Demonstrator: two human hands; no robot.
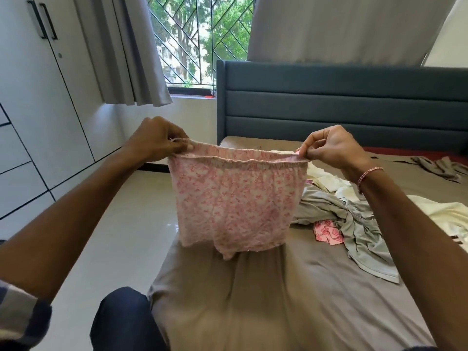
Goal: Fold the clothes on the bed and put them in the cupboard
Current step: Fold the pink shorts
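Both hands, the left hand [157, 139] and the right hand [331, 148], pinch the elastic waistband of pink floral cotton shorts [233, 196] hanging above the brown-sheeted bed [278, 300]. The thin pinches could slip, dropping the shorts crumpled onto the sheet.

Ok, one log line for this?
left grip pinches waistband | right grip pinches waistband | pink shorts held up unfolded | clothes loose on bed

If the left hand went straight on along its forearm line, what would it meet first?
Probably the blue headboard, near its left end; the left hand pinches the pink shorts, and depth is unclear.
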